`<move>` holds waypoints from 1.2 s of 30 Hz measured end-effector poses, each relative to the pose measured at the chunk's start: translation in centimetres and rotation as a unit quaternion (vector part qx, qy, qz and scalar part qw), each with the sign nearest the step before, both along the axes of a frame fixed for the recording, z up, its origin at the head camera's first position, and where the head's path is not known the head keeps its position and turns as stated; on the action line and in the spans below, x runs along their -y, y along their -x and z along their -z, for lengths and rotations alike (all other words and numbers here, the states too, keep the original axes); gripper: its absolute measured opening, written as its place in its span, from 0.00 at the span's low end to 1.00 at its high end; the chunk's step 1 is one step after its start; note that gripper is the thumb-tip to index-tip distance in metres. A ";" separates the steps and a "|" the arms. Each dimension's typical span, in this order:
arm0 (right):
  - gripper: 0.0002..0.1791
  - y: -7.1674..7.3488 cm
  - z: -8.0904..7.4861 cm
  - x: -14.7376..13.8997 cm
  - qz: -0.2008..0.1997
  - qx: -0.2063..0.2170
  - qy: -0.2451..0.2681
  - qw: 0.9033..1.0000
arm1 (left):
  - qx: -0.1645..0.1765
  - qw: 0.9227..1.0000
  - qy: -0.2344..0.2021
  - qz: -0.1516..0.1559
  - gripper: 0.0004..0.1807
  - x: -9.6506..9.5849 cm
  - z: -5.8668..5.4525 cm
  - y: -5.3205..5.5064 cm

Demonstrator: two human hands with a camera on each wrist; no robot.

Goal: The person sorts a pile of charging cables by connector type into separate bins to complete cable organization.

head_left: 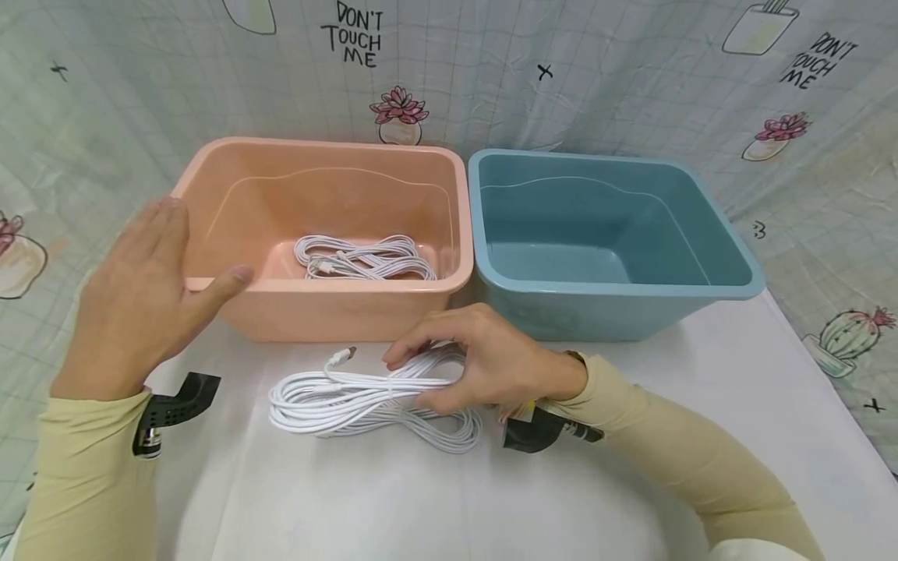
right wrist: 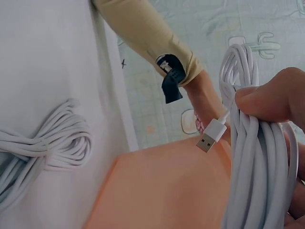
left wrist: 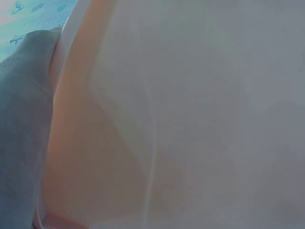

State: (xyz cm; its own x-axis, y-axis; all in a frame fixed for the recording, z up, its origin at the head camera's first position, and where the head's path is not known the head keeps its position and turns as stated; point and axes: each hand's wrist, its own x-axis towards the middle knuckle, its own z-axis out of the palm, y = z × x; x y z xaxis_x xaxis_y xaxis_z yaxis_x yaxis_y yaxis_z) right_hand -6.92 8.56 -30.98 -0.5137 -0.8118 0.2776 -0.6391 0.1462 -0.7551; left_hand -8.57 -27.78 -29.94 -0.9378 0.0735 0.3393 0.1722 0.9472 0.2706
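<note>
My right hand point(head_left: 484, 354) pinches a coiled white USB cable point(right wrist: 259, 167) between thumb and fingers, in front of the peach bin point(head_left: 337, 308). The cable's USB plug point(right wrist: 211, 136) sticks out from the coil. Just beneath it, a second coiled white cable point(right wrist: 52, 143) lies on the table. My left hand point(head_left: 140, 300) rests at the left front corner of the peach bin, its fingers extended along the rim and the thumb over the front edge. Inside that bin lie several white cable coils point(head_left: 365, 257), partly hidden by the front rim.
A blue-grey bin point(head_left: 617, 312) stands at the right, close beside the peach one. White cloth point(head_left: 351, 506) covers the table. Behind the bins hangs a patterned curtain point(head_left: 477, 78).
</note>
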 end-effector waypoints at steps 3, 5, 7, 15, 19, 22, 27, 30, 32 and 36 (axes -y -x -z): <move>0.24 -0.1 -0.6 0.0 -0.002 -0.001 0.002 1.000 | 0.001 1.000 0.001 -0.001 0.52 0.0 0.0 0.0; 0.24 -0.2 -1.0 0.0 -0.002 -0.001 0.001 1.000 | -0.003 1.000 0.001 -0.001 0.52 0.0 0.0 0.1; 0.24 -0.2 -1.4 0.0 -0.001 -0.002 0.000 1.000 | -0.008 1.000 0.001 0.001 0.52 0.0 0.0 0.1; 0.23 -0.2 -2.9 0.1 -0.011 -0.011 0.015 1.000 | -0.027 1.000 -0.001 0.004 0.49 -0.1 0.0 0.3; 0.23 -0.1 -3.4 0.2 -0.012 -0.013 0.016 1.000 | -0.028 1.000 0.000 0.003 0.47 -0.1 0.0 0.4; 0.23 0.0 -3.8 0.1 -0.010 -0.011 0.018 1.000 | -0.024 1.000 0.000 0.002 0.49 -0.1 0.0 0.3; 0.23 0.2 -4.5 -0.1 -0.005 -0.008 0.028 1.000 | -0.027 1.000 -0.003 0.006 0.48 -0.1 0.0 0.4; 0.24 0.4 -4.9 -0.1 -0.004 -0.005 0.036 0.999 | -0.031 1.000 -0.001 0.007 0.46 -0.2 0.0 0.5; 0.24 0.5 -5.2 -0.1 -0.004 -0.003 0.043 0.999 | -0.031 1.000 0.001 0.005 0.44 -0.2 -0.1 0.5; 0.24 0.9 -5.7 -0.2 -0.004 0.000 0.052 0.999 | -0.033 0.999 0.006 0.004 0.42 -0.2 0.0 0.5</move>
